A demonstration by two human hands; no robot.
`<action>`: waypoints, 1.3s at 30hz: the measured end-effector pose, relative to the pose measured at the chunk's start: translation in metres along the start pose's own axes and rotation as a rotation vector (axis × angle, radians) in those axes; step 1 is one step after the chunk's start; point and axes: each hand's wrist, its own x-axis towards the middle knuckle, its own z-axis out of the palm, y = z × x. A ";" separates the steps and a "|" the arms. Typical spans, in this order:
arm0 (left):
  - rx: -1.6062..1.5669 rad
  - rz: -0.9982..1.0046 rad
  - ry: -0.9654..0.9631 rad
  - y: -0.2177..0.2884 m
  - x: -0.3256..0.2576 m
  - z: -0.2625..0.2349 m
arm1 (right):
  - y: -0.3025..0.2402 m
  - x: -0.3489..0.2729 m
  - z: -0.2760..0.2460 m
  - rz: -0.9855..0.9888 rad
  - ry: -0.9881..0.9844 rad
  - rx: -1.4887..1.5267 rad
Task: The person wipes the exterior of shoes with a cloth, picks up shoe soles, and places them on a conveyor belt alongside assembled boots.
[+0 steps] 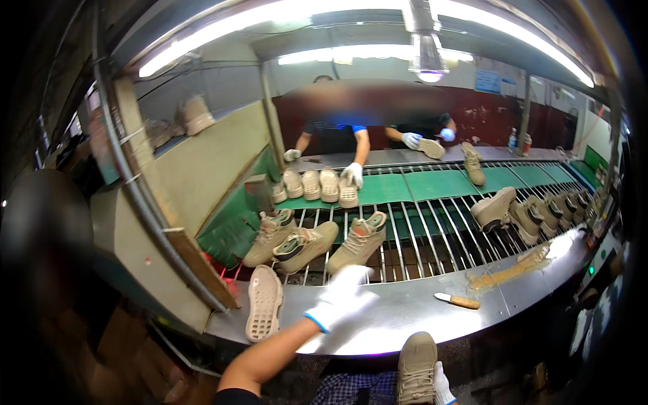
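In the head view, our left hand (pixel 342 297), in a white glove, reaches across the steel ledge (pixel 405 317) at lower centre with its fingers loosely spread and gripping nothing, while the nearest tan shoe (pixel 358 241) lies just above it on the roller bars (pixel 432 236). An upturned sole (pixel 264 302) rests to its left. Our right hand (pixel 442 385) at the bottom edge clasps another tan shoe (pixel 416 368) against our lap, and bare ledge stretches right toward a small knife (pixel 457 301).
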 end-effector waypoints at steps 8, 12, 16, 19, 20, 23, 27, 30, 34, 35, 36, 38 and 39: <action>0.432 -1.101 0.387 -0.264 -0.132 -0.100 | 0.028 0.000 -0.028 0.046 0.004 0.051; 0.222 -0.870 0.176 -0.221 -0.112 -0.102 | 0.028 0.006 -0.046 0.012 0.010 0.037; -0.545 -0.659 0.098 -0.178 -0.087 -0.081 | 0.029 0.017 -0.059 -0.021 -0.034 0.006; -0.427 -0.363 -0.008 -0.080 -0.068 -0.085 | 0.015 0.021 -0.038 0.033 -0.019 -0.162; -0.389 -0.299 -0.048 -0.056 -0.062 -0.084 | 0.005 0.016 -0.016 0.061 0.007 -0.123; -0.542 -0.162 -0.011 -0.010 -0.056 -0.058 | -0.015 0.022 0.010 0.039 -0.034 -0.098; -0.739 -0.134 -0.005 0.037 -0.072 -0.005 | -0.026 0.021 0.027 0.030 -0.092 -0.074; -0.721 -0.073 0.022 0.046 -0.098 0.059 | -0.014 -0.002 0.022 0.051 -0.096 -0.070; -0.726 -0.119 -0.160 0.058 -0.119 0.102 | 0.010 -0.032 0.007 0.062 -0.076 -0.023; -0.711 -0.079 -0.113 0.058 -0.121 0.110 | 0.014 -0.037 0.003 0.069 -0.077 -0.015; -0.722 -0.114 -0.151 0.060 -0.119 0.111 | 0.020 -0.038 0.000 0.075 -0.082 -0.003; -0.741 -0.186 -0.220 0.064 -0.116 0.110 | 0.030 -0.045 -0.006 0.090 -0.085 0.027; -0.733 -0.148 -0.201 0.063 -0.113 0.110 | 0.034 -0.046 -0.007 0.097 -0.092 0.044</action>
